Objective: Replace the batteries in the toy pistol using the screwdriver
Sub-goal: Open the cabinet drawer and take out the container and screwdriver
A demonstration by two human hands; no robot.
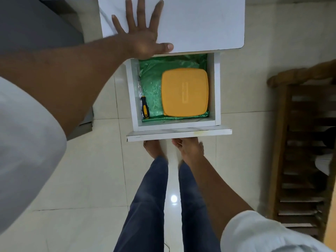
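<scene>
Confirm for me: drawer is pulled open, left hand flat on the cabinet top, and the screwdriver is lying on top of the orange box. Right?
Not quite. The head view shows the screwdriver lying on the green liner along the drawer's left wall, beside the orange box, not on it. The rest holds: drawer open, left hand flat on the cabinet top.

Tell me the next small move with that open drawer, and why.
Probably reach a hand down and pick up the screwdriver. The drawer is already open, the tool lies bare along its left wall beside the yellow box, and the left hand rests flat on the cabinet top.
</scene>
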